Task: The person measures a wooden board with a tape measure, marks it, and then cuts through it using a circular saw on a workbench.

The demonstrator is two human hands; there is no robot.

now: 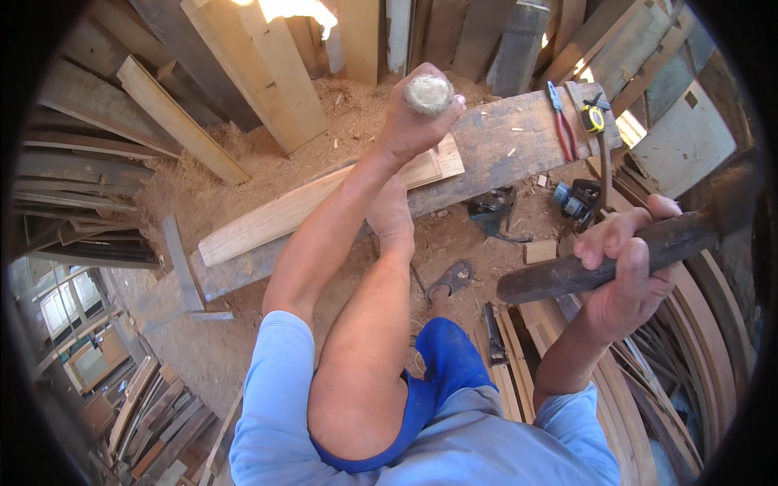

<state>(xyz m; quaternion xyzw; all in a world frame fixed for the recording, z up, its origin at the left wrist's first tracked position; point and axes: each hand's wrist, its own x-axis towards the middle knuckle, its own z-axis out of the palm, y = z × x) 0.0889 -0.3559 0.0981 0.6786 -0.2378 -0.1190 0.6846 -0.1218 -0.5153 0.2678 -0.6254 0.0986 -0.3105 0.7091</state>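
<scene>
My left hand (409,121) is closed around an upright chisel, of which only the round, worn handle end (429,94) shows; its blade is hidden below the fist. Under that hand lies a pale wooden board (284,223), with my bare foot (391,212) pressing on it. Off to the right, my right hand (628,275) grips the dark handle of a mallet (535,281). The mallet's head is raised at the right rim, dark and hard to make out.
The pale board rests on a long worn plank (502,134). Red-and-blue pliers (562,125) and a yellow tape measure (593,119) lie at its far right end. A blue-and-black power tool (575,200) sits on the sawdust-covered ground. Timber boards (259,73) lean all around.
</scene>
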